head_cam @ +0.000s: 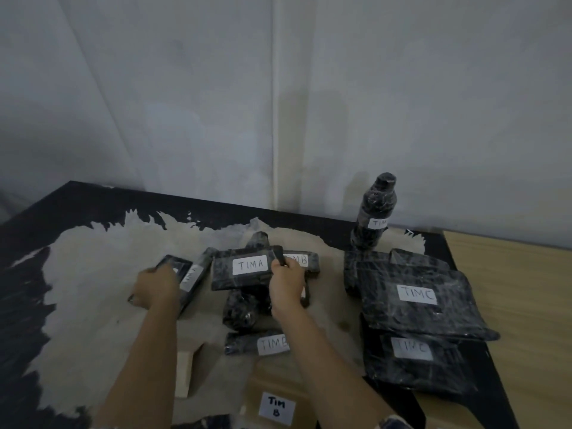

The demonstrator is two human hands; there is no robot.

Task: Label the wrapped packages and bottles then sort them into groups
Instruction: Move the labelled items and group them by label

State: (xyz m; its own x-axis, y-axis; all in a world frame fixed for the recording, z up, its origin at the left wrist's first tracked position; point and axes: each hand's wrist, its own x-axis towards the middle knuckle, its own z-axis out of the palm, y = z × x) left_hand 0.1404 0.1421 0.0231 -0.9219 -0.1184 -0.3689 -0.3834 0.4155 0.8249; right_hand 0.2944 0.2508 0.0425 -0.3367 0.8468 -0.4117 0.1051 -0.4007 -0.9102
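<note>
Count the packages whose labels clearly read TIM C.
2. Both lie on the table, right side: the upper package overlapping the lower package nearer the camera. The upright bottle behind them shows only TIM, so it may be a third.

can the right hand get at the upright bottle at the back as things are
Probably not yet. The right hand grips the TIM A package, so it is occupied. The path itself looks free: the bottle stands alone behind the flat TIM C packages, with nothing above them.
</note>
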